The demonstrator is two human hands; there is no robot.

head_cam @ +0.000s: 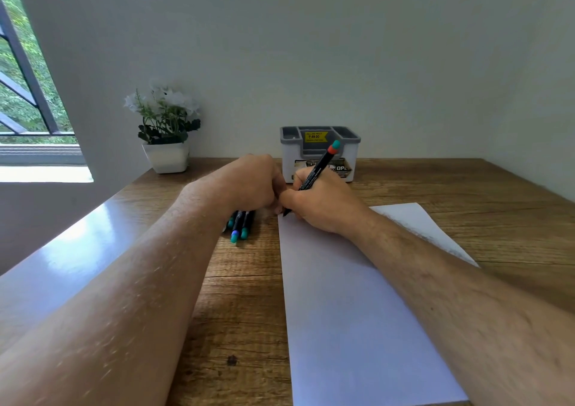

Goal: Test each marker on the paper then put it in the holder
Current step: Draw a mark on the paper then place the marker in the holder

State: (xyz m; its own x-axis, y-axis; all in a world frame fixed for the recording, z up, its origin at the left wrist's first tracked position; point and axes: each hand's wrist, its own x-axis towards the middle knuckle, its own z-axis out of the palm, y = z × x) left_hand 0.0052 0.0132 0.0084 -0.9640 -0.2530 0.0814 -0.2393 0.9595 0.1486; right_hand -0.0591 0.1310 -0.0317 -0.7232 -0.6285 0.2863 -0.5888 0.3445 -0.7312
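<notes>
While our right hand (320, 202) grips a black marker (314, 175) with its tip at the far left corner of the paper (348, 306), our left hand (249, 184) sits curled beside it; we cannot tell whether it holds anything. More markers (239, 226) lie under it on the wooden desk (242, 312). At the desk's far edge, against the pale wall (342, 48), stand the grey holder (320, 153) and a potted plant (166, 132); a window (28, 94) opens at left.

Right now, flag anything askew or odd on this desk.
Two small things: the paper lies at a slant to the desk edge, and the holder still wears its yellow price sticker.
</notes>
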